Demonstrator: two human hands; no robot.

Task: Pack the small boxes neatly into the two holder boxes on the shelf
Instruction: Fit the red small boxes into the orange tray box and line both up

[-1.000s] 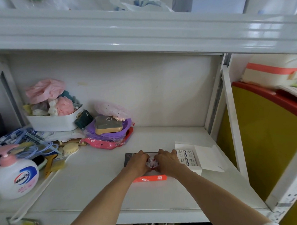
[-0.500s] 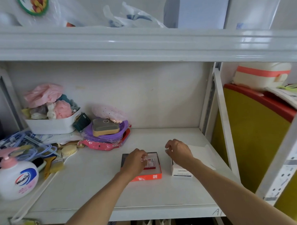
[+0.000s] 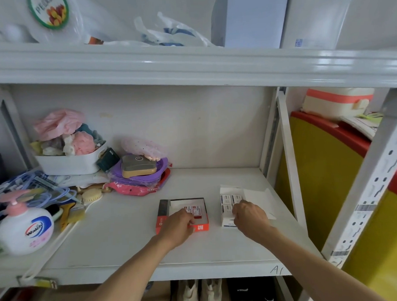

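— What moved in the last second?
— The hands parted. They were together over the red holder box (image 3: 201, 226); now the left hand (image 3: 178, 223) rests on its near edge alone.
— And the right hand (image 3: 249, 217)?
— It crossed to the white holder box (image 3: 228, 220), fingers curled at its front.

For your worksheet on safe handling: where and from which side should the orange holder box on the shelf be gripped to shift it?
Probably grip the orange holder box by its two long outer walls, coming from the front edge of the shelf. It lies flat and open-topped with small boxes inside, so a top pinch would disturb them. The left hand already rests at its front wall.
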